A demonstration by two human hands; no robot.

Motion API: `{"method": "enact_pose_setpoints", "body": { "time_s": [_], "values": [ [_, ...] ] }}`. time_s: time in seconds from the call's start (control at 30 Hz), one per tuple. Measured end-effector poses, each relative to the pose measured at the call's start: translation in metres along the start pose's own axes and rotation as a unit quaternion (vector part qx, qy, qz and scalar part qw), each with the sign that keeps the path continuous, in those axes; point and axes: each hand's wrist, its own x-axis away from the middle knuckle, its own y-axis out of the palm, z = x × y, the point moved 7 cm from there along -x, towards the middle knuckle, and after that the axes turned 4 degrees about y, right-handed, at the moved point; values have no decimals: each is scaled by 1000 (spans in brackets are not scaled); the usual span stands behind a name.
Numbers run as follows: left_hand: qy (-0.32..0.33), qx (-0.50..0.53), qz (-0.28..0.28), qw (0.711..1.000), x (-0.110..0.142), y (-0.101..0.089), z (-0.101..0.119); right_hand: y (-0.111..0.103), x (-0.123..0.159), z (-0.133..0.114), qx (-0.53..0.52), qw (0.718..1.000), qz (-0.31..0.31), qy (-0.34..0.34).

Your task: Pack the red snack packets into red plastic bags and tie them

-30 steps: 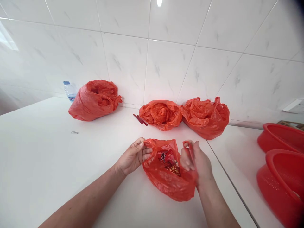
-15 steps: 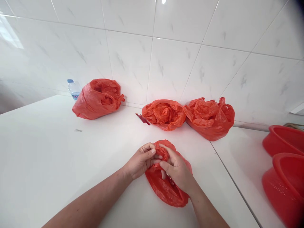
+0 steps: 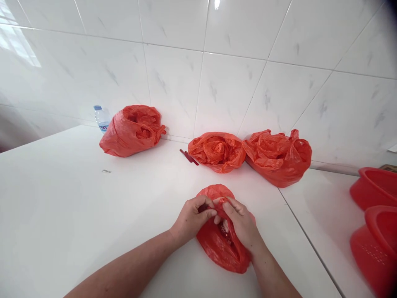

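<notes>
A red plastic bag lies on the white table in front of me, its mouth spread apart. Small shiny pieces show inside it, too small to name. My left hand pinches the bag's upper edge between thumb and fingers. On the other side, my right hand grips the bag's rim, its thumb on top and several fingertips reaching inside the mouth. Part of the bag's opening is hidden behind my fingers.
Three more red plastic bags stand along the tiled wall: a left bag, a middle bag and a right bag. Dark red slim tools lie beside the middle one. A water bottle stands far left; red plastic baskets sit at right.
My left hand has turned more palm-down, still pinching the bag's edge. My right hand's fingers have closed over the rim, and the bag's mouth has been drawn into a different shape. The view shifted slightly.
</notes>
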Motion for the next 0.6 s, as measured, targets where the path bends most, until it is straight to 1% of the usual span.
{"method": "enact_pose_setpoints", "body": {
  "time_s": [0.03, 0.1, 0.13, 0.17, 0.23, 0.27, 0.3, 0.33, 0.37, 0.43, 0.47, 0.53, 0.6],
  "values": [
    [-7, -8, 10, 1000, -1, -2, -2, 1, 1, -1, -9, 1000, -26, -4],
    [-17, -58, 39, 997, -1, -10, -5, 4, 4, -4, -12, 996, -87, -8],
    [-12, -100, 53, 994, -1, -13, -5, 6, 6, -5, 0, 994, -109, -8],
    [6, -150, 66, 986, -1, -16, -2, 6, 7, -6, 21, 993, -117, -5],
    [80, -255, 85, 960, 1, -18, 12, 2, 10, -9, 66, 994, -86, 2],
    [124, -299, 82, 943, 2, -15, 20, 0, 11, -11, 86, 994, -65, 3],
    [164, -329, 70, 927, 3, -11, 27, -1, 12, -12, 104, 993, -50, 1],
    [191, -348, 52, 916, 3, -8, 31, -1, 13, -14, 120, 992, -47, -4],
    [201, -359, 31, 911, 4, -4, 32, 1, 13, -15, 133, 990, -53, -11],
    [184, -373, 2, 909, 3, -2, 28, 2, 12, -15, 158, 985, -62, -19],
    [166, -383, -1, 909, 2, -2, 24, 0, 11, -15, 170, 984, -48, -23],
    [138, -407, 9, 903, 2, -5, 19, -9, 8, -16, 209, 977, 13, -33],
    [131, -424, 12, 896, 2, -4, 16, -19, 7, -21, 265, 958, 96, -54]
  ]
}}
